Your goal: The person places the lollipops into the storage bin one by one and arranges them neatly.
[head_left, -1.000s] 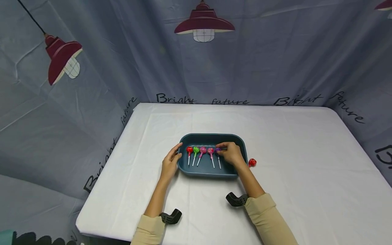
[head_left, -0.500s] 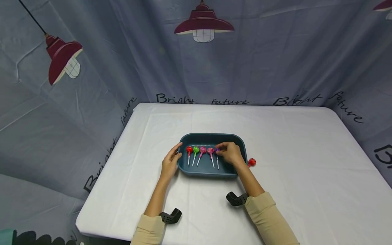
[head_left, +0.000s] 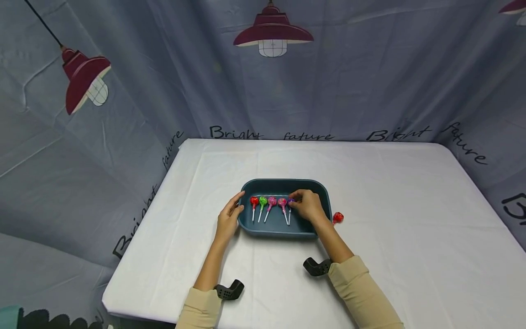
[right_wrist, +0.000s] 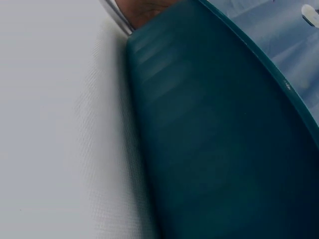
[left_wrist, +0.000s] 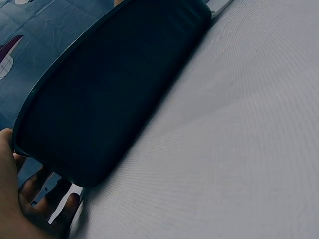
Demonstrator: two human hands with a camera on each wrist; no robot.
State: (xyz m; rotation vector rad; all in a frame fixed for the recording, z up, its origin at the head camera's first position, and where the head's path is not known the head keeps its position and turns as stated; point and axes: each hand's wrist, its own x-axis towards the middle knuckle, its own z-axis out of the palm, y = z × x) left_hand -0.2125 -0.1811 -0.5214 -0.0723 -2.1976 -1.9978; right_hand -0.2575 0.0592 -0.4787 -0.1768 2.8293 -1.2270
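A dark teal tray sits on the white table in the head view. Inside it lie several lollipops in a row: a red lollipop, a green lollipop and two pink ones, heads away from me. At the row's right end my right hand pinches a purple lollipop by its head. That lollipop's stick meets the neighbouring pink lollipop's stick. My left hand rests at the tray's left end, fingers spread and thumb at the rim. In the right wrist view the tray wall hides the right fingers.
Another red lollipop lies on the table just right of the tray, partly hidden by it. The white cloth spreads around the tray. A grey curtain printed with lamps hangs behind the table.
My right hand has shifted the purple lollipop slightly left, and its stick has swung left toward the pink one's. My left hand and the tray have stayed put.
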